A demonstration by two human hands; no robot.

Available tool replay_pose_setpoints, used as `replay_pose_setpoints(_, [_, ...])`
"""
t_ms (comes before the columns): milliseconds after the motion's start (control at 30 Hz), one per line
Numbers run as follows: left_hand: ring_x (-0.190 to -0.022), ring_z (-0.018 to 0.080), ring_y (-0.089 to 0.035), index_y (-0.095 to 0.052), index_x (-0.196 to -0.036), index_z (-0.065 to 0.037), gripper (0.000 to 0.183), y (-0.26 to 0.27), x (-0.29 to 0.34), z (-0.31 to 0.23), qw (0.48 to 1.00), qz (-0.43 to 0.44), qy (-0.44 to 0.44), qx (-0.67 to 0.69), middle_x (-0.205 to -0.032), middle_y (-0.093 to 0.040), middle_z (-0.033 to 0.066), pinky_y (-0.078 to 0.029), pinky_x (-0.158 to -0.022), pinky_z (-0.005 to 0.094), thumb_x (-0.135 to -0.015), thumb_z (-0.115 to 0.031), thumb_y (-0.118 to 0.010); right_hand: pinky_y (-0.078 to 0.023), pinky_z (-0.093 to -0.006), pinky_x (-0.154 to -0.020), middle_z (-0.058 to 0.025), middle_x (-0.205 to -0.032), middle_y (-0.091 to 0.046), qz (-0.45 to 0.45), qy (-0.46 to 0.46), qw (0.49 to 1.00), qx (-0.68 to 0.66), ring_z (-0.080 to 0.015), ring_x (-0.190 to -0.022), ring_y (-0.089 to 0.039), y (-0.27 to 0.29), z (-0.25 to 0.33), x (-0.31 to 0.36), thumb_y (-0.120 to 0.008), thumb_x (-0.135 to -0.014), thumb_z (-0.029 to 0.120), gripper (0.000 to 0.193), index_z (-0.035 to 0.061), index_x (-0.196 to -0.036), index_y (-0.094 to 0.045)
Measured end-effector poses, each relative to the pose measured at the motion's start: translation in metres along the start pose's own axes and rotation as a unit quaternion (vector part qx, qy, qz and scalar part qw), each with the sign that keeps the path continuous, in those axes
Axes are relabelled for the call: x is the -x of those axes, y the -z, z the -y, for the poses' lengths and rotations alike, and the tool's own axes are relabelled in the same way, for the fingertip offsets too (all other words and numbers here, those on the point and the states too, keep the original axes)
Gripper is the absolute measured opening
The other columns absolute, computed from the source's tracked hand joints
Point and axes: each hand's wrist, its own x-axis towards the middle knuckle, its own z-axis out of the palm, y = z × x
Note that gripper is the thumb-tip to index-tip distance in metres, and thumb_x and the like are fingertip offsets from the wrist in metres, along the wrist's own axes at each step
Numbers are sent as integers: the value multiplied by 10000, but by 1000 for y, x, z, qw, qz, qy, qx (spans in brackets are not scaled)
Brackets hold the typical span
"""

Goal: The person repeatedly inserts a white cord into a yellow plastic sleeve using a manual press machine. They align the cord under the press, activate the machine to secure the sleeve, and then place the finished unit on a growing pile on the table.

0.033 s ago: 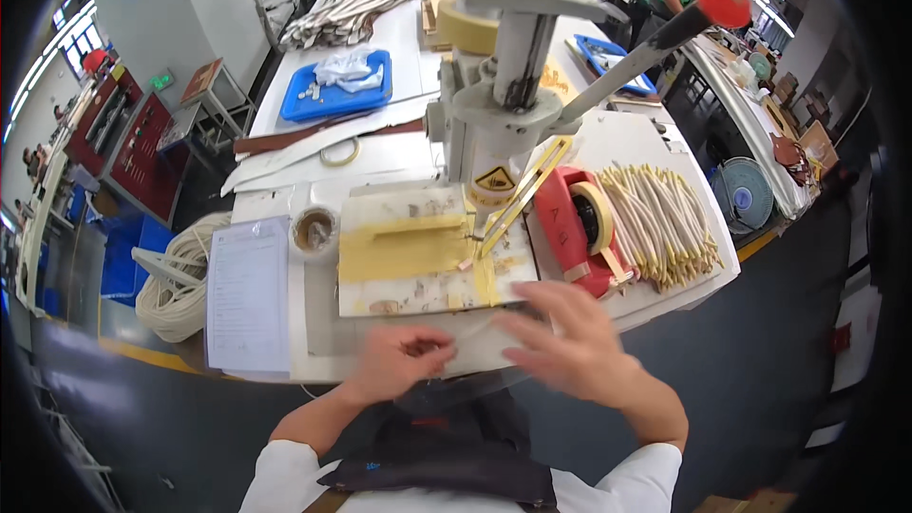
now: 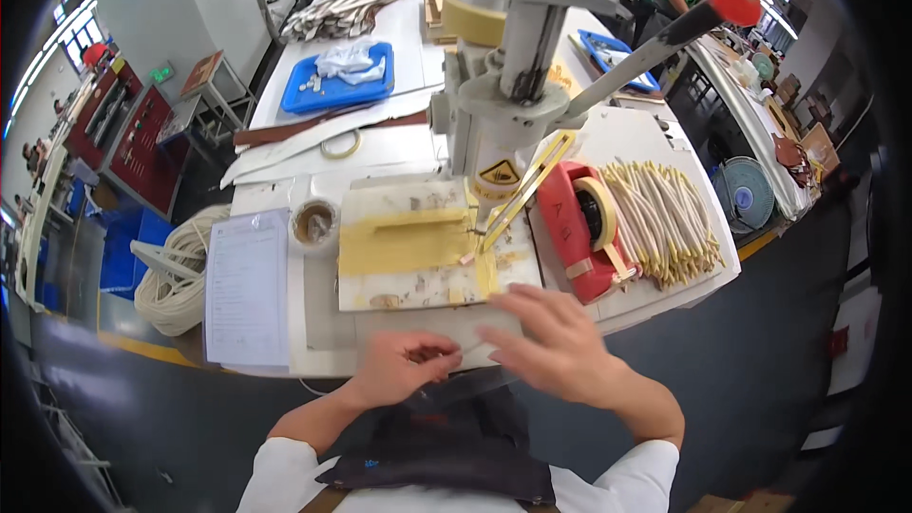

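Near the table's front edge, my left hand [image 2: 407, 366] is closed, thumb and fingers pinched together. A faint pale strand seems to run from its fingertips toward the other hand, too blurred to name. Just to the right, my right hand [image 2: 556, 347] is open, its fingers apart and smeared by motion. Beyond both hands lies a white board [image 2: 408, 299] with yellow tape across it. A grey hand press [image 2: 499, 119] with a red-knobbed lever stands behind the board. Right of the board sits a red tape dispenser [image 2: 562, 218] with a cream roll.
Many white cords with yellow ends [image 2: 660, 223] are bundled at the right. On the left are a paper sheet [image 2: 247, 290], an open roll of tape [image 2: 315, 224] and a coil of white cord [image 2: 176, 275]. A blue tray [image 2: 323, 100] stands farther back.
My right hand has shifted slightly left, closer to my left hand. The left hand stays pinched in nearly the same place.
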Motion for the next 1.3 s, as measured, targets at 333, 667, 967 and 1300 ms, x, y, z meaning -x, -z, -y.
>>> replay_pose_setpoints(333, [-799, 120, -725, -782, -1076, -9, 221, 70, 92, -53, 985, -82, 36, -150, -939, -786, 109, -571, -730, 257, -863, -65, -803, -519, -353, -738, -23, -868, -696, -7, 1, 985, -170, -208, -799, -665, -45, -23, 12, -783, -757, 98, 217, 88, -971, -747])
replay_pose_setpoints(667, [-674, 198, -656, -746, -972, -12, 115, 150, 9, -14, 845, -252, -174, -438, -871, -734, 105, -495, -570, 298, -887, -86, -771, -512, -404, -762, -90, -922, -709, -89, -187, 961, -184, -298, -838, -625, -137, -59, -12, -796, -797, 57, 165, 54, -957, -754])
replay_pose_setpoints(967, [-633, 198, -652, -769, -958, -49, 131, 167, 10, 7, 842, -198, -204, -459, -864, -740, 83, -509, -569, 303, -839, -84, -809, -525, -395, -809, -75, -974, -708, -120, -198, 958, -171, -299, -899, -624, -135, -55, -7, -780, -791, 49, 137, 57, -916, -726])
replay_pose_setpoints(1300, [-705, 230, -687, -771, -981, -26, 156, 158, -1, -3, 832, -153, -219, -485, -871, -735, 103, -537, -628, 312, -828, 8, -761, -514, -401, -782, -66, -980, -691, -101, -189, 963, -162, -292, -872, -614, -139, -60, -4, -785, -797, 67, 119, 62, -898, -722])
